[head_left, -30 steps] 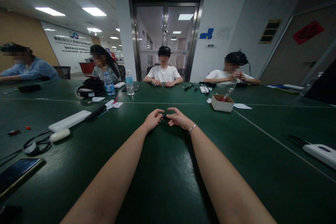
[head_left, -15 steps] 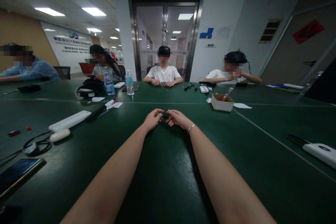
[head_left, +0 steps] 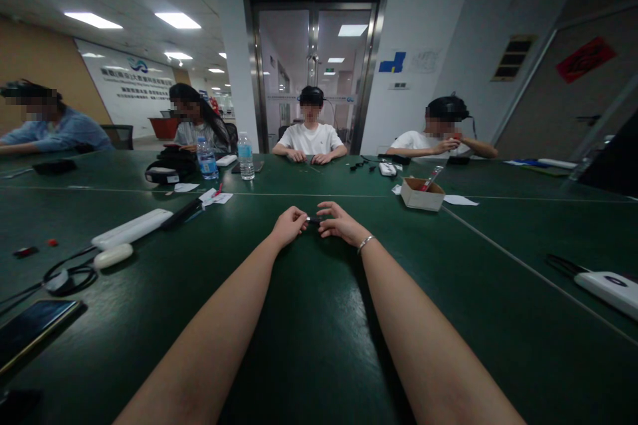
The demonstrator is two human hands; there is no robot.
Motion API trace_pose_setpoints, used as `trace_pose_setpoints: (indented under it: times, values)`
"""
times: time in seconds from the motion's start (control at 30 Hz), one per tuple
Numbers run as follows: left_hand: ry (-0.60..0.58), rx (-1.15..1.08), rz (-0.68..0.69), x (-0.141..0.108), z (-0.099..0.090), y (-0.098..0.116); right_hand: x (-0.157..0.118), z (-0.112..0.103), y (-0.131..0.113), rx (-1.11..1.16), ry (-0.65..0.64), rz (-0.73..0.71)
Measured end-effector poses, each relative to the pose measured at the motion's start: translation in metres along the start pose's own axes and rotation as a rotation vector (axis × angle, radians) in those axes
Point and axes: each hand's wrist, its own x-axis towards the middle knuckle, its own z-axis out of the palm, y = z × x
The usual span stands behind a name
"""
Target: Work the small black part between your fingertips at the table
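Between the thumb and fingers of my left hand [head_left: 290, 226] is one end of a small dark object [head_left: 314, 220] with a pale, shiny part near the fingertips. It is short and slim; its exact kind is too small to tell. My right hand [head_left: 341, 222], with a silvery bracelet at the wrist, is open beside the object's other end. Its fingers are apart and curved around that end; whether a fingertip touches it, I cannot tell. Both hands are just above the dark green table [head_left: 309, 319].
Ahead on the right is a small open box [head_left: 423, 196]. Two water bottles [head_left: 246, 158] stand ahead on the left. Along the left lie a white bar-shaped device [head_left: 132, 229], a cable [head_left: 74, 279] and a phone [head_left: 37, 332]. Several people sit across the table.
My right hand's fingers have opened and lifted away from the small dark object. The left hand keeps its pinch on it, and more of the object shows.
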Motion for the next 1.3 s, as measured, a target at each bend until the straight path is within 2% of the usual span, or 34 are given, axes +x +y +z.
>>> trace_pose_setpoints:
  times: [0.07,0.23,0.43,0.67,0.93,1.13,1.3]
  values:
    - [-0.002,-0.021,0.004,0.002,-0.001,-0.002,0.000,-0.001,0.000,0.028,0.009,-0.010]
    - [-0.008,-0.061,0.013,0.004,-0.003,-0.004,0.005,0.001,0.003,0.019,0.072,0.070]
    - [-0.004,-0.089,-0.008,0.001,-0.002,0.002,0.008,0.004,0.004,-0.049,0.058,0.088]
    - [-0.002,-0.093,-0.031,-0.002,-0.001,0.007,-0.002,-0.004,0.002,0.050,-0.032,-0.048]
    - [-0.015,-0.080,-0.003,-0.002,-0.001,0.006,0.008,0.003,0.005,-0.061,0.053,0.084]
    - [-0.001,-0.088,-0.010,-0.003,-0.001,0.006,-0.002,-0.002,0.000,0.046,0.004,-0.048]
    - [-0.009,-0.088,-0.013,-0.004,-0.001,0.009,0.002,0.002,0.000,0.005,0.064,0.055]
